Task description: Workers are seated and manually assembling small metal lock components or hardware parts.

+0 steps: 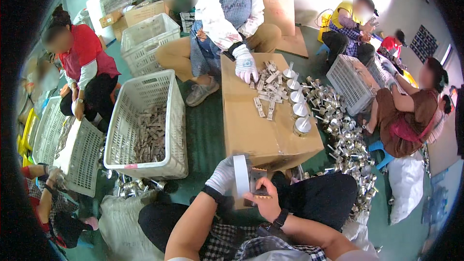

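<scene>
Left hand [223, 176], gloved in white, grips a pale flat strip [240, 175] upright. Right hand [263, 198], bare, pinches a small dark metal plate [257, 180] just beside it; the plate's lower end is hidden behind the fingers. Both hover at the near edge of the cardboard box [251, 125]. Beyond, a co-worker's gloved hand [246, 66] rests on small metal pieces [268, 92], too small to make out.
</scene>
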Motion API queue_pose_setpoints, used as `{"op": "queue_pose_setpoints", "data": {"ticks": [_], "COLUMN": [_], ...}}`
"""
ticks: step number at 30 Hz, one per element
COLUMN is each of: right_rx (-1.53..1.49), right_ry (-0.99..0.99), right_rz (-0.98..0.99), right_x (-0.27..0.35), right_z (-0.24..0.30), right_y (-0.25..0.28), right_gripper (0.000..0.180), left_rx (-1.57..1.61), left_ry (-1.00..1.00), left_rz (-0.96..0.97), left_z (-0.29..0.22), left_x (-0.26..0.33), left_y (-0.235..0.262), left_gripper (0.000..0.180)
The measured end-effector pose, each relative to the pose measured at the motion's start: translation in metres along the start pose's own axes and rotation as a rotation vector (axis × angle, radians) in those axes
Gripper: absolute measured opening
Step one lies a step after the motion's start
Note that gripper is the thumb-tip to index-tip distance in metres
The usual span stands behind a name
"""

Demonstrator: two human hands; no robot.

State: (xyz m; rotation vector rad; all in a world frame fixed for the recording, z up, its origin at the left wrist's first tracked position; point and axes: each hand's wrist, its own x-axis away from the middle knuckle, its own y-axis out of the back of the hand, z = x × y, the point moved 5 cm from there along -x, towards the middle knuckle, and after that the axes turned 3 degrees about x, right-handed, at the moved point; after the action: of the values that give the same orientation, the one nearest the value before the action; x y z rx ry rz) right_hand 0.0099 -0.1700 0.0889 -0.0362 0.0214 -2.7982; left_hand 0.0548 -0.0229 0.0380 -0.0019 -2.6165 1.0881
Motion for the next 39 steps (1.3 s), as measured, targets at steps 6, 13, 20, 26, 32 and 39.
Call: {"op": "queue_pose_setpoints", "data": {"ticks": [6,13,20,26,32,39], "right_rx": [0.000,-0.057,0.232,0.453,0.732,1.104], "right_ry": [-0.052,-0.162,0.030,0.182,0.151,0.327], "right_rz": [0.049,0.147,0.071,0.256,0.529,0.455], "right_x": [0.012,0.019,0.014,-0.014,-0.064,-0.088], "right_z": [-0.001,-0.029,0.003,0.037,0.081,0.054], "right_y": [-0.006,-0.009,-0.005,0.027,0.041,0.020], "right_gripper": [0.040,0.040,0.037,0.036,0.037,0.029], "left_rx": [0.275,-0.044,-0.030,0.087,0.190,0.252], "left_ry": [0.182,0.058,-0.007,0.105,0.242,0.210], "left_rz": [0.090,-0.076,-0.149,-0.157,-0.191,-0.122], "left_z": [0.010,0.018,0.023,0.025,0.025,0.022], "left_x": [-0.008,-0.009,-0.004,-0.008,-0.006,-0.001], "left_y": [0.018,0.027,0.029,0.032,0.044,0.036], "left_gripper": [0.018,0.021,0.024,0.024,0.027,0.029]}}
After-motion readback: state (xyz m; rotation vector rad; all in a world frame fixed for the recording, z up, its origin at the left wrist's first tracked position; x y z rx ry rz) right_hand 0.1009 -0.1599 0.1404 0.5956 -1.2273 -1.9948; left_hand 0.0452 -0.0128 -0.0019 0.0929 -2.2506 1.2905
